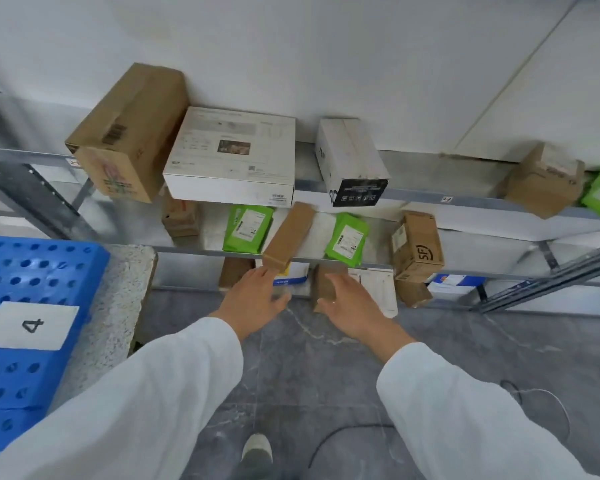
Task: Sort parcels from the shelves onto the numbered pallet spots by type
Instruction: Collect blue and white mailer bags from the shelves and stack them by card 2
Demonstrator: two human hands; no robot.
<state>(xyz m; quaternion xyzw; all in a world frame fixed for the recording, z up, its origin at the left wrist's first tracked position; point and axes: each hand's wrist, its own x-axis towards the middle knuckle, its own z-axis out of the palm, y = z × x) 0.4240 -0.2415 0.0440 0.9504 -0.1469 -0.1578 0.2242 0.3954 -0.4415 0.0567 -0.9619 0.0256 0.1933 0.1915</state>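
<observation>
Head view: the left hand [257, 296] reached with fingers straight and apart, its tips at the lower end of a long brown parcel [289, 235] tilted over the middle shelf's [378, 265] front edge. The right hand [354, 306] lay against a small brown parcel [326, 282] at the bottom shelf's [187, 289] front edge. Blur hid whether it gripped. The blue pallet [49, 265], marked 4, sat left.

Matt cardboard parcels [129, 133], perforated plastic pallet [32, 265]
</observation>
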